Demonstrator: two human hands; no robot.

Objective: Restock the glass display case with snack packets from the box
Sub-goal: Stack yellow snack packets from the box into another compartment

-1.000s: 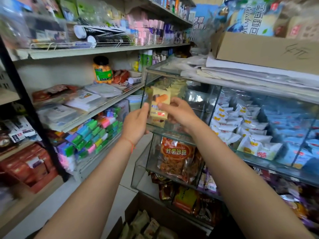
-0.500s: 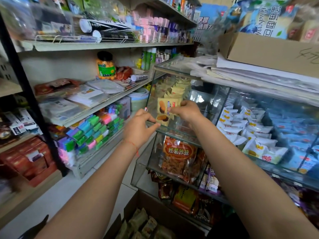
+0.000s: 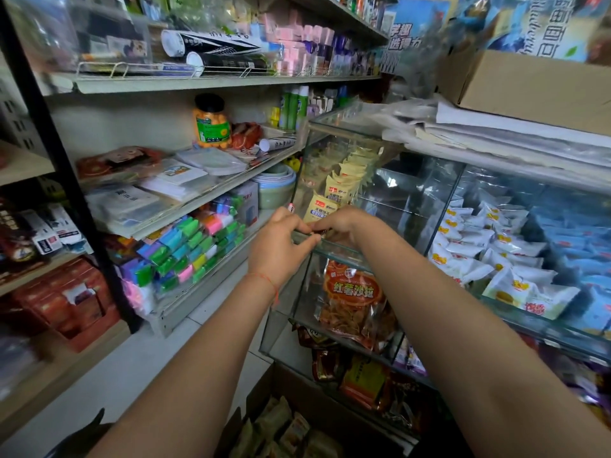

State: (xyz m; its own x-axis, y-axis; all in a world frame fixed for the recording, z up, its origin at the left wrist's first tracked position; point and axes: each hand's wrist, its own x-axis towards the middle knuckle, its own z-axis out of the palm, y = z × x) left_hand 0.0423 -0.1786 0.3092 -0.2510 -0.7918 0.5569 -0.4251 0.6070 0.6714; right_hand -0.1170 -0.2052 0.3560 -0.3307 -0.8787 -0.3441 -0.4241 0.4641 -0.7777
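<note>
A yellow snack packet [image 3: 322, 209] stands upright at the front of a row of like packets [image 3: 350, 166] on the upper shelf of the glass display case [image 3: 413, 206]. My right hand [image 3: 339, 224] pinches the packet's bottom edge from the right. My left hand [image 3: 281, 241] meets it from the left, fingers curled at the same bottom edge, just above the shelf's front glass rim. The cardboard box [image 3: 261, 385] sits open on the floor below, with several packets [image 3: 281, 431] inside.
White and blue packets [image 3: 489, 246] fill the case's right compartment; orange bags [image 3: 352, 302] lie on the shelf beneath. A metal rack [image 3: 185, 206] of stationery and colourful blocks stands at the left. Papers and a carton [image 3: 529, 90] rest on the case's top.
The packet went from held in front of the case to standing at the front of the row. My left hand came back up to its bottom edge, and both hands sank to the shelf rim.
</note>
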